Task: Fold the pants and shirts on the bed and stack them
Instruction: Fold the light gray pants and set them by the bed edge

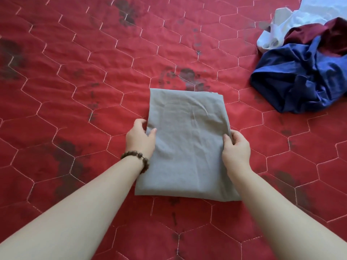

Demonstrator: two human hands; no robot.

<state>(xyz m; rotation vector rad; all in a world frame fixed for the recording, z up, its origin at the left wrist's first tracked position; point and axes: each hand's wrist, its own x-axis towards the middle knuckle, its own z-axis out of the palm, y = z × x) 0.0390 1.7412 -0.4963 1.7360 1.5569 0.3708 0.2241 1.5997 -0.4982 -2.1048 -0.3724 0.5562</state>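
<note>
Where the red quilted bedspread (78,76) fills nearly the whole view, I see the grey folded garment (185,143) lying flat at the centre of it, a neat upright rectangle with its layered edges showing at the far right corner. I cannot tell whether it is a shirt or pants, and I read no label, brand or writing on it. My left hand (139,138) grips its left edge about halfway up: the thumb lies on top of the cloth and the fingers curl around the edge beneath it. My right hand (235,147) grips the right edge at much the same height, thumb on the upper face, fingers wrapped around the folded layers. A brown beaded bracelet (138,159) sits on the left wrist, just touching the garment's edge. Both bare forearms reach in from the bottom of the frame. The bedspread is stitched in pale hexagon lines and carries dark blotchy patches. Well apart from the grey piece, at the far right, an unfolded heap lies on the bed: a crumpled blue garment (300,79) nearest, a maroon garment (324,34) behind and partly over it, and a white garment (293,21) running off the top right corner.
</note>
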